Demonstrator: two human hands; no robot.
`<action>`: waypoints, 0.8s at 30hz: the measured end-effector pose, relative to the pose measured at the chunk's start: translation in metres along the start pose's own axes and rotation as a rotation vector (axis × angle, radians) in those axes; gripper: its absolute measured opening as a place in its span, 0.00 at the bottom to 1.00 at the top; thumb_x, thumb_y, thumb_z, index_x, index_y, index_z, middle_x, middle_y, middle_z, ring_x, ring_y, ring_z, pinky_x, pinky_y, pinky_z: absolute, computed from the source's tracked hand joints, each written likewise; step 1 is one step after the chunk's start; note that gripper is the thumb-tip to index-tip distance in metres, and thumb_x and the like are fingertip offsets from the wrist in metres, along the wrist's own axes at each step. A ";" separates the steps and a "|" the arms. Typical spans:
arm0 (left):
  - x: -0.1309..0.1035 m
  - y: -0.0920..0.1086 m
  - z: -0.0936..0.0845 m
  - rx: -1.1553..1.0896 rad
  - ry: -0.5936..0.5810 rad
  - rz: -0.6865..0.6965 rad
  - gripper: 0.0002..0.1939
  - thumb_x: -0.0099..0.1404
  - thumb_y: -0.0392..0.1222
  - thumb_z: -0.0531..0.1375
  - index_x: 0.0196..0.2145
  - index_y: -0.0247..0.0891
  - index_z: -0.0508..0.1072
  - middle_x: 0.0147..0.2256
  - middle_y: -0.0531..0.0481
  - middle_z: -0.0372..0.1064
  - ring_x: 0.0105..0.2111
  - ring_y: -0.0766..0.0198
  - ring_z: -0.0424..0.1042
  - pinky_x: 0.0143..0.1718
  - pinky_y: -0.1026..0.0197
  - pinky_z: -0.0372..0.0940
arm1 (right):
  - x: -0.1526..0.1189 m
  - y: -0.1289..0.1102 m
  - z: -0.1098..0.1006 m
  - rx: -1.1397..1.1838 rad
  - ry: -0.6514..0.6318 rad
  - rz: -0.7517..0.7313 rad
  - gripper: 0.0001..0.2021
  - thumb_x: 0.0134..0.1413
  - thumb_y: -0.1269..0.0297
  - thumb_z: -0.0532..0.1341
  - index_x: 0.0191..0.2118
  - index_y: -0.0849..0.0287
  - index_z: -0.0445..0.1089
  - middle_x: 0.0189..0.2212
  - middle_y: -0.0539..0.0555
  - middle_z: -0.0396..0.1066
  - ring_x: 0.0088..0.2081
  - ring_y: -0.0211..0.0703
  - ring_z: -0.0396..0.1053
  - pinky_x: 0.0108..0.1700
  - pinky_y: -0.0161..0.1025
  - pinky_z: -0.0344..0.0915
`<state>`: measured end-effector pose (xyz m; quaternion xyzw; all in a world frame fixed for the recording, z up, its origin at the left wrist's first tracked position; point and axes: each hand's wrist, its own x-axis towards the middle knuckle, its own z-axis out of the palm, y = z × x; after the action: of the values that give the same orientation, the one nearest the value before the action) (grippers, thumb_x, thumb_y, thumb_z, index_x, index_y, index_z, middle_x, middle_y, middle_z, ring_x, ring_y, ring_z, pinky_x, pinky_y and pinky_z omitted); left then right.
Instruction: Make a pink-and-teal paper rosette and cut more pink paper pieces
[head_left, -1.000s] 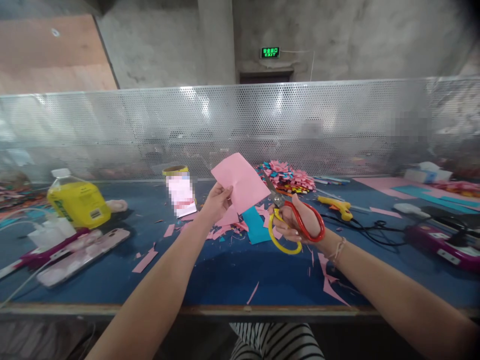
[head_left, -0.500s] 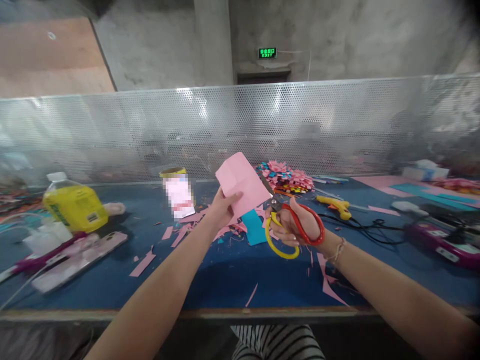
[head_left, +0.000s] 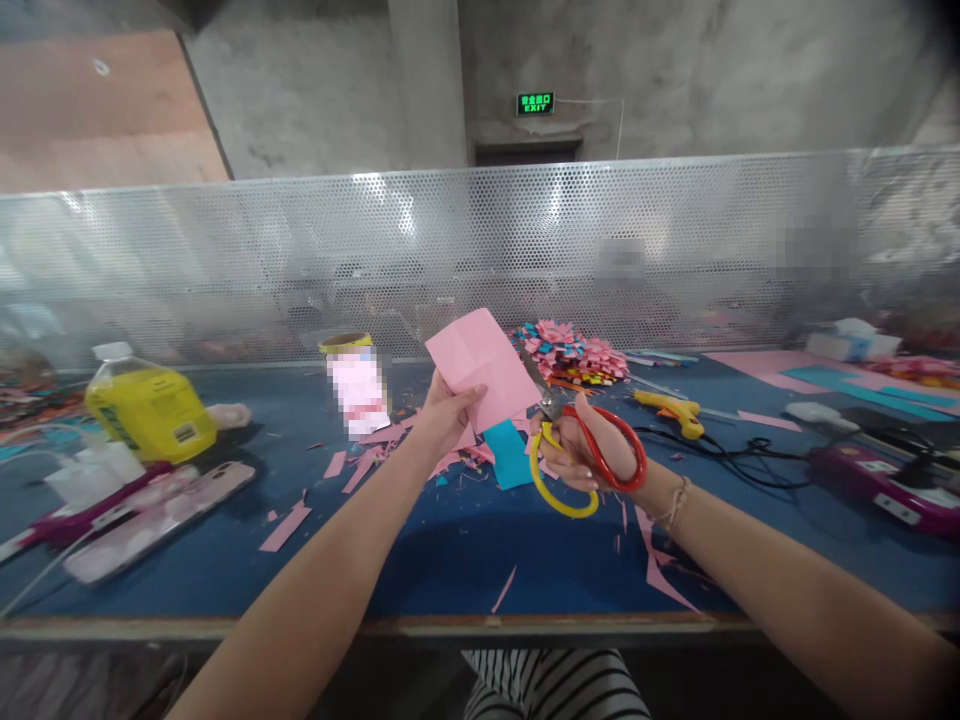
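Pinched in my left hand (head_left: 448,412) is a pink sheet of paper (head_left: 487,362), raised above the middle of the blue table. My right hand (head_left: 581,450) is closed round scissors (head_left: 620,452) with one red and one yellow handle loop. Their blades lie at the right edge of the pink sheet, and how far apart they are is hard to see. Below the sheet, a blue piece of paper (head_left: 510,457) lies among pink scraps (head_left: 363,468).
Pink and blue paper pieces (head_left: 559,350) are heaped behind my right hand. A yellow glue gun (head_left: 671,410) and purple power strip (head_left: 885,485) lie right. At left are a yellow-liquid bottle (head_left: 154,405) and phone (head_left: 161,520). A perforated metal panel (head_left: 300,270) stands behind.
The pink sheet has tilted slightly and its upper part looks flatter and wider. Both hands have barely moved and keep their holds.
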<state>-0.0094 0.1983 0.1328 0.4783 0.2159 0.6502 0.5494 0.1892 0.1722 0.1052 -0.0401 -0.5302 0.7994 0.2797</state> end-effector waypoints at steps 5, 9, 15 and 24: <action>0.001 -0.002 -0.001 -0.009 -0.012 0.009 0.29 0.43 0.32 0.66 0.43 0.44 0.62 0.43 0.50 0.67 0.42 0.61 0.67 0.43 0.56 0.64 | 0.002 -0.001 0.005 0.021 0.000 0.000 0.31 0.50 0.35 0.40 0.32 0.62 0.59 0.17 0.47 0.57 0.12 0.28 0.46 0.09 0.27 0.47; 0.001 -0.004 -0.002 -0.020 -0.008 0.020 0.27 0.44 0.32 0.66 0.42 0.43 0.62 0.42 0.51 0.68 0.42 0.62 0.67 0.43 0.56 0.64 | 0.002 -0.003 0.010 0.016 -0.040 0.028 0.31 0.49 0.35 0.39 0.24 0.62 0.57 0.14 0.47 0.54 0.11 0.28 0.45 0.09 0.27 0.46; 0.001 -0.007 -0.002 -0.023 -0.018 0.018 0.27 0.46 0.31 0.65 0.42 0.44 0.62 0.42 0.51 0.67 0.42 0.62 0.67 0.44 0.56 0.64 | -0.001 -0.003 0.014 0.079 -0.021 -0.010 0.31 0.49 0.35 0.41 0.31 0.63 0.60 0.21 0.49 0.57 0.14 0.29 0.48 0.11 0.27 0.47; 0.002 -0.008 -0.003 -0.027 -0.009 0.017 0.27 0.45 0.30 0.65 0.42 0.44 0.62 0.42 0.51 0.67 0.42 0.62 0.67 0.44 0.57 0.64 | 0.000 -0.003 0.012 0.054 0.007 0.030 0.31 0.51 0.36 0.39 0.37 0.62 0.58 0.20 0.48 0.57 0.13 0.29 0.46 0.11 0.28 0.47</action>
<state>-0.0075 0.2033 0.1257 0.4756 0.2006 0.6558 0.5510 0.1864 0.1632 0.1125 -0.0432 -0.5068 0.8173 0.2707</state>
